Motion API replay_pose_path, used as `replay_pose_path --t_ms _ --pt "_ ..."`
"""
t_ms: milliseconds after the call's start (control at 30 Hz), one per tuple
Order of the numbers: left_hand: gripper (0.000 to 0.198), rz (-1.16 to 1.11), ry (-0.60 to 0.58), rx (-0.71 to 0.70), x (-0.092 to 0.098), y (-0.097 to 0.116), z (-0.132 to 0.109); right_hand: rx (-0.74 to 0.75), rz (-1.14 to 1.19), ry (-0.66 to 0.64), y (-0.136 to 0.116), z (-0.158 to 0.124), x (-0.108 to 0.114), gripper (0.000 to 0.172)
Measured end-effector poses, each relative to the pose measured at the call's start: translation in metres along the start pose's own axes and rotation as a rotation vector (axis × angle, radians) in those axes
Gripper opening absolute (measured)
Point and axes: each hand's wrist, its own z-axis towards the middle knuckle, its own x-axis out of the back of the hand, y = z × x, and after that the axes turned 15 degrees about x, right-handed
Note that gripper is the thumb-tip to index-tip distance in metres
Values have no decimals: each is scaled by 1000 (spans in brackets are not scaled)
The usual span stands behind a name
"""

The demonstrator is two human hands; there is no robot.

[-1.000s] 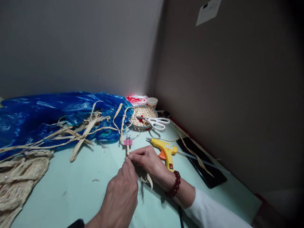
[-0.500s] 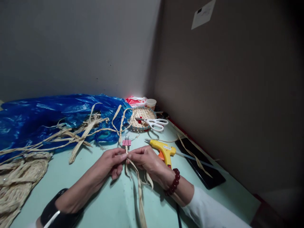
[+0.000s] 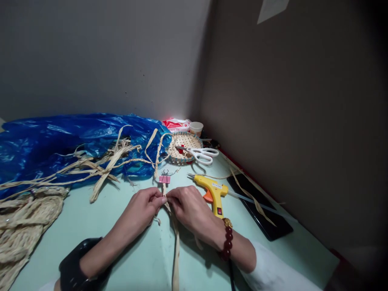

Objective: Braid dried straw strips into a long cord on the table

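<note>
A pink binder clip (image 3: 164,179) grips the top of a short braid of pale plant-fibre strips (image 3: 176,258) just above my fingers. My left hand (image 3: 147,206) pinches the braid from the left between thumb and forefinger. From the right, my right hand (image 3: 189,208) pinches the strips right beside it, the fingertips nearly touching. One long strip hangs down between my hands toward the near edge, and a short curled end shows under my left hand. Some of the strands are hidden behind my right fingers.
A yellow glue gun (image 3: 214,190) lies right of my right hand, near a black phone-like slab (image 3: 266,218). White-handled scissors (image 3: 203,155) rest on a round woven basket (image 3: 188,139). Blue plastic (image 3: 60,133) with loose fibre and a woven piece (image 3: 24,226) lie left.
My right hand has turned more palm-down over the strands, and my left fingers have curled in closer. The view has shifted slightly.
</note>
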Motion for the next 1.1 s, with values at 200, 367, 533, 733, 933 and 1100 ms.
replay_pose_path --t_ms 200,367,533,733,933,1100 --pt "28 147 166 -72 -2 8 -8 44 -306 11 -8 -8 -4 20" --pt "30 85 111 -40 -4 2 -5 37 -239 98 -18 -13 -8 17" --pt "27 -76 -31 31 -5 -5 -3 -88 62 170 -21 -9 -12 20" --pt "27 -237 -179 107 -2 0 -10 -15 -40 147 -20 -12 -18 23" --pt "30 -293 -235 94 0 -1 -9 206 -475 -54 -27 -20 -27 18" --pt "27 -291 -151 101 -2 -3 -9 297 -451 -26 -30 -18 -18 14"
